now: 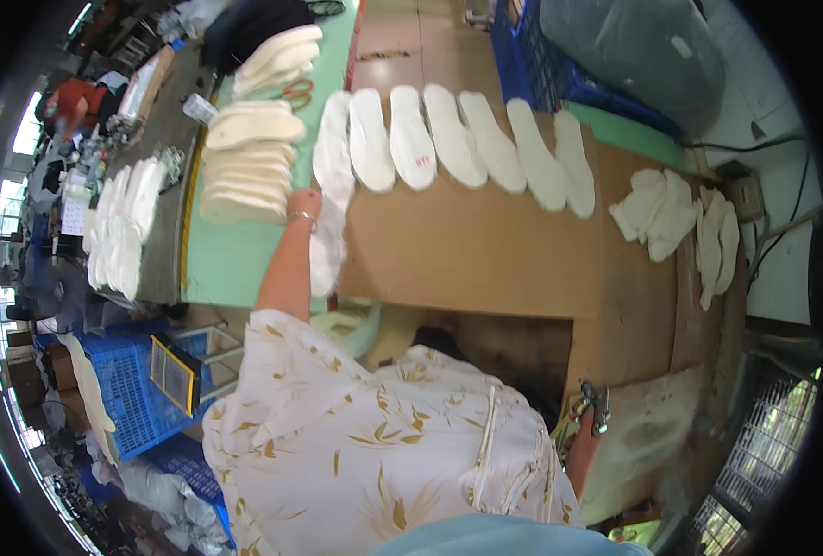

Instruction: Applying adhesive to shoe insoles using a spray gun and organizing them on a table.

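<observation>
My left hand [305,204] reaches forward to the right side of a stack of cream insoles [245,176]. Its fingers are hidden, so I cannot see whether they grip anything. White insoles [411,144] lie side by side in a row along the far part of a brown cardboard sheet [467,250]. The row's left end is an overlapping pile of white insoles [330,222], right beside my left wrist. Low at the right, my right hand [575,428] is closed around a metal spray gun [595,408], near the cardboard's edge; the hand is partly hidden.
Scissors with orange handles [297,91] rest on the green tabletop [231,264]. White insole piles lie at the right [657,213] and on the left bench [126,227]. Blue crates [138,394] stand at lower left. A large grey plastic bag [638,56] fills the far right.
</observation>
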Demonstrator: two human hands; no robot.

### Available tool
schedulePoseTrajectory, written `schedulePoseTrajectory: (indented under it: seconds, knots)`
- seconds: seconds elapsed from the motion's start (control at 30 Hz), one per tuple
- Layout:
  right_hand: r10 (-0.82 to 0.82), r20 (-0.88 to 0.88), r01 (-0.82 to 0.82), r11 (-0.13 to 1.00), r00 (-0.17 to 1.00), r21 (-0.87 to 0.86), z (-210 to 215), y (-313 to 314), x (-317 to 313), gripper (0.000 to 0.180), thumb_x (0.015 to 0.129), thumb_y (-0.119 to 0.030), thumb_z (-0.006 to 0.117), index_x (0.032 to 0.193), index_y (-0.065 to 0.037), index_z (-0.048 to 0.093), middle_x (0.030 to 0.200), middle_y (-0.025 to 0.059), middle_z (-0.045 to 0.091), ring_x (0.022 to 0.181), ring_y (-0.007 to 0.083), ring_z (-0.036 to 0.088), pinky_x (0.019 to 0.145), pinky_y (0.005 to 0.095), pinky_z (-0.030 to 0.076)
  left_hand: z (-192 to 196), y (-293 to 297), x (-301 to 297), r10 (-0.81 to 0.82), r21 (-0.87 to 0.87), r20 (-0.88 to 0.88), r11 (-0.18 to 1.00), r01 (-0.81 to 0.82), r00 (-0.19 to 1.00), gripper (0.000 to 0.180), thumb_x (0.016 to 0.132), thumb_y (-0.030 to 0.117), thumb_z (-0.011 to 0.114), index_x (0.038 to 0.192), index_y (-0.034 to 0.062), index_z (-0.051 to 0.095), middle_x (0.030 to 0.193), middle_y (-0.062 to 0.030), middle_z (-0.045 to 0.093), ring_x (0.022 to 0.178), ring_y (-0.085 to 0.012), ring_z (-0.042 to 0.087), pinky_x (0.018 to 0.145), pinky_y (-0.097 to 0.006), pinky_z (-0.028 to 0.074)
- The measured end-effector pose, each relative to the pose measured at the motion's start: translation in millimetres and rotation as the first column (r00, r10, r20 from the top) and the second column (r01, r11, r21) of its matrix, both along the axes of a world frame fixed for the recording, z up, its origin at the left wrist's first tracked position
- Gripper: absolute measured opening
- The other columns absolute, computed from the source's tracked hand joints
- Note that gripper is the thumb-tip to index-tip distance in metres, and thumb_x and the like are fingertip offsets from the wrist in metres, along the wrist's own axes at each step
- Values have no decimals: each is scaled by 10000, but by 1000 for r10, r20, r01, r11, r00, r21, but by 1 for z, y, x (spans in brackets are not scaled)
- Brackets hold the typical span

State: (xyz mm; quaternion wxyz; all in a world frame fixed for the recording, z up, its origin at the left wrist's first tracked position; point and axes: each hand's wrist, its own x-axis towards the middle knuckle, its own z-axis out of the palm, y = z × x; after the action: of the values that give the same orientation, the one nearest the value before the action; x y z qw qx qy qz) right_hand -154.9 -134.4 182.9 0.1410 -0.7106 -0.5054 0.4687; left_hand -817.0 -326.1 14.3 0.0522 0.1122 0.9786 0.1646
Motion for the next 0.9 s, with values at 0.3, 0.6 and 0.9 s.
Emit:
schedulePoseTrajectory:
  seconds: [0.3, 0.6, 0.9]
  knots:
    - [-12, -62, 15, 999, 998, 44, 28, -4, -28, 212, 884, -279, 489, 907, -75, 544, 695, -1, 556, 411, 48, 355, 361, 225, 260, 3, -16, 14, 38, 259, 113, 964, -67, 993, 225, 696, 208, 534, 730, 21, 656, 723, -180, 620, 679, -317, 617, 648, -368, 487]
    - [-29, -12, 28, 999, 1000, -26, 27, -6, -26, 272, 891, -326, 478, 1003, -81, 517, 743, 4, 561, 386, 44, 351, 342, 210, 259, 18, -16, -10, 368, 272, 40, 891, -364, 929, 243, 737, 208, 519, 843, 27, 642, 882, -192, 630, 815, -334, 595, 741, -390, 456]
    - [-189, -11, 188, 980, 982, -63, -9, -4, 24, 282, 861, -342, 532, 822, -77, 620, 510, -26, 450, 361, 55, 349, 356, 237, 256, 25, 104, 99, -86, 645, -49, 758, 97, 995, 320, 809, 213, 555, 1044, -1, 586, 923, -121, 629, 783, -196, 592, 728, -292, 465]
